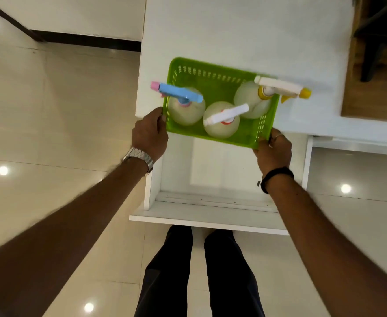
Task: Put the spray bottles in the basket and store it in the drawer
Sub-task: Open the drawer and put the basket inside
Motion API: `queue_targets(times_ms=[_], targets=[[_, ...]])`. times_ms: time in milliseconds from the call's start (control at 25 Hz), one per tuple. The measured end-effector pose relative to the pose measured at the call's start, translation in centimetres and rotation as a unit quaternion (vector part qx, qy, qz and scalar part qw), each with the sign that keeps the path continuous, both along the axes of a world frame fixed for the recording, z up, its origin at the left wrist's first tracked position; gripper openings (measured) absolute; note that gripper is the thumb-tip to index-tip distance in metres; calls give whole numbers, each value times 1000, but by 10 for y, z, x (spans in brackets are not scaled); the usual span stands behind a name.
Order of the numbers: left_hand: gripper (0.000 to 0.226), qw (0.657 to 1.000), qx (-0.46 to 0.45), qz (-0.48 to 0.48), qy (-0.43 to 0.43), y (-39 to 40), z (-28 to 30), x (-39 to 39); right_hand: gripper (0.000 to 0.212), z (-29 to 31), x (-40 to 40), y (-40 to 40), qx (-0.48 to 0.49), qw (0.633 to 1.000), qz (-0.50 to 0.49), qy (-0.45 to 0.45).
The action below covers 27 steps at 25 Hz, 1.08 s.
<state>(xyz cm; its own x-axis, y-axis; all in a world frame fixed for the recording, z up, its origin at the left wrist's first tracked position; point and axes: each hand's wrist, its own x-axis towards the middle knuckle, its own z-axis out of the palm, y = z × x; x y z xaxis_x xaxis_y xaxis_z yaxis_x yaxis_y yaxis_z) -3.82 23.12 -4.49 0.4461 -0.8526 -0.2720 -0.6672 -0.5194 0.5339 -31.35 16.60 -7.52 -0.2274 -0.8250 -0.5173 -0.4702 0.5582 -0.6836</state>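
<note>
A green slotted basket [213, 82] is held at the front edge of the white cabinet top [245, 35], partly over the open white drawer [211, 175] below. Three pale spray bottles stand inside it: one with a blue and pink head [180, 93] at the left, one with a white head [225, 115] in the middle, one with a cream and yellow head [281, 86] at the right. My left hand [150, 135] grips the basket's left rim. My right hand [272, 149] grips its near right corner.
The drawer's front panel [208, 219] juts out above my legs [197, 271]. Glossy beige floor tiles lie on both sides. A brown wooden surface [375, 88] with a dark chair leg lies beyond the cabinet at the right.
</note>
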Motion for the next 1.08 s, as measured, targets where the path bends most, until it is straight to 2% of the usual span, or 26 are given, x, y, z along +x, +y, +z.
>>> queue_targets(times_ms=[200, 440, 560, 680, 760, 880, 1080], targets=[[19, 999, 33, 0, 23, 91, -13, -24, 25, -11, -33, 96, 40, 999, -14, 12], [21, 976, 209, -48, 42, 151, -54, -28, 37, -51, -54, 149, 149, 988, -26, -15], [22, 962, 261, 49, 61, 156, -74, -31, 36, -70, -51, 153, 200, 979, 28, 7], [25, 948, 262, 154, 89, 158, -95, -34, 37, -91, -45, 146, 221, 974, 34, 30], [26, 939, 271, 178, 116, 159, -109, -33, 37, -108, -45, 140, 228, 972, 33, 37], [16, 928, 316, 137, 145, 161, -129, -36, 37, -133, -52, 136, 247, 967, 41, 44], [25, 913, 353, 96, 182, 160, -164, -49, 36, -179, -65, 147, 274, 960, 27, 47]])
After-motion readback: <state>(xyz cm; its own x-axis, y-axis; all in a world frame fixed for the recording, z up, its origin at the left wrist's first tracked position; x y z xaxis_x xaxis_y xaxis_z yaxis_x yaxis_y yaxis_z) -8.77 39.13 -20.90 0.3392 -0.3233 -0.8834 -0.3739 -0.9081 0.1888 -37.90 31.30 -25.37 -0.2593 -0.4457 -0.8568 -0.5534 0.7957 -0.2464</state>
